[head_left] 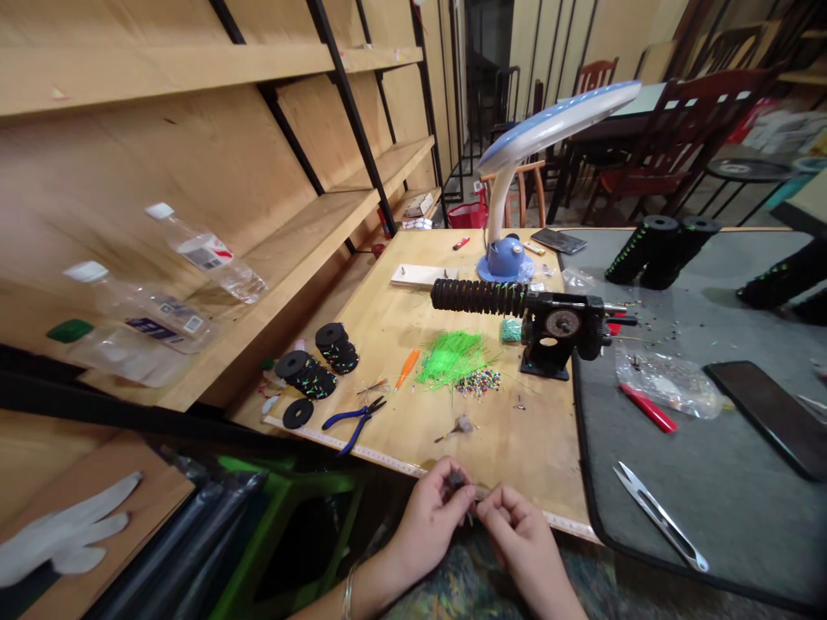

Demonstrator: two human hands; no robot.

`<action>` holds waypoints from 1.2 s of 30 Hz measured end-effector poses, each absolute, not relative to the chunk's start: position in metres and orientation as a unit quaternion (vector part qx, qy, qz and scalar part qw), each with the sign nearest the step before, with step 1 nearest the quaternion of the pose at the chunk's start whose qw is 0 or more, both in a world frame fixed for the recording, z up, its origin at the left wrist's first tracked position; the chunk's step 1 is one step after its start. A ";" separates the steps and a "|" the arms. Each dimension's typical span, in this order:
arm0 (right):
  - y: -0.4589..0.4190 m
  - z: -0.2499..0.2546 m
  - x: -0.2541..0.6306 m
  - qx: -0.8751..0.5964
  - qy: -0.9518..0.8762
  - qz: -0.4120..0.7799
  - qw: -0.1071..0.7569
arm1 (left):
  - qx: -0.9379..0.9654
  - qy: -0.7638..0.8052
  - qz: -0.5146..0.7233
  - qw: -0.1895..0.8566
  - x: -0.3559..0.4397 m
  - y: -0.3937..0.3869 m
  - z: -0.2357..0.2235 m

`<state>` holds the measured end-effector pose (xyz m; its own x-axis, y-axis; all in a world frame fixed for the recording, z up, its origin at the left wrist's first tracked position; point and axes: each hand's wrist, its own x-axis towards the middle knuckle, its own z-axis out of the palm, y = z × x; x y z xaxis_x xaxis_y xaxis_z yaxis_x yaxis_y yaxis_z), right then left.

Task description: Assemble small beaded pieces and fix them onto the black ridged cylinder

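Observation:
At the table's front edge, my left hand (pixel 434 515) pinches a small dark grey piece (pixel 456 477) between thumb and fingers. Close beside it, my right hand (pixel 519 527) is closed, thumb against fingertips; what it pinches is too small to make out. The fingertips of both hands almost meet. Just beyond them on the wood lies a small grey tuft-like piece (pixel 463 424) with a thin dark end. Farther off are a pile of bright green strands (pixel 456 357) and a heap of tiny multicoloured beads (pixel 478 382).
Blue-handled pliers (pixel 352 420), black foam spools (pixel 303 375) and an orange pointed tool (pixel 407 368) lie leftward. A black winding device (pixel 561 327) stands behind, near a blue lamp (pixel 505 258). Thread snips (pixel 660 517) and a phone (pixel 772 413) rest on the grey mat (pixel 620 448).

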<state>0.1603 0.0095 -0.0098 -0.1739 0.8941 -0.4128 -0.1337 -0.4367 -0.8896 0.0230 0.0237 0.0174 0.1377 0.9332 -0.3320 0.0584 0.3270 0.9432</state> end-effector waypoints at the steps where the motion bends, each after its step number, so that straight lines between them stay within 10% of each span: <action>1: 0.009 -0.011 0.161 -0.515 -0.365 0.675 0.381 | 0.454 0.547 0.362 0.602 0.023 0.024 0.017; 36: 0.012 -0.005 0.161 -0.525 -0.356 0.682 0.365 | 0.450 0.548 0.359 0.607 0.023 0.025 0.019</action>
<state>0.1606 0.0120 -0.0046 -0.1833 0.8712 -0.4555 -0.1245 -0.4802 -0.8683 0.0226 0.0250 0.0190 0.1408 0.9292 -0.3416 0.0568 0.3369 0.9398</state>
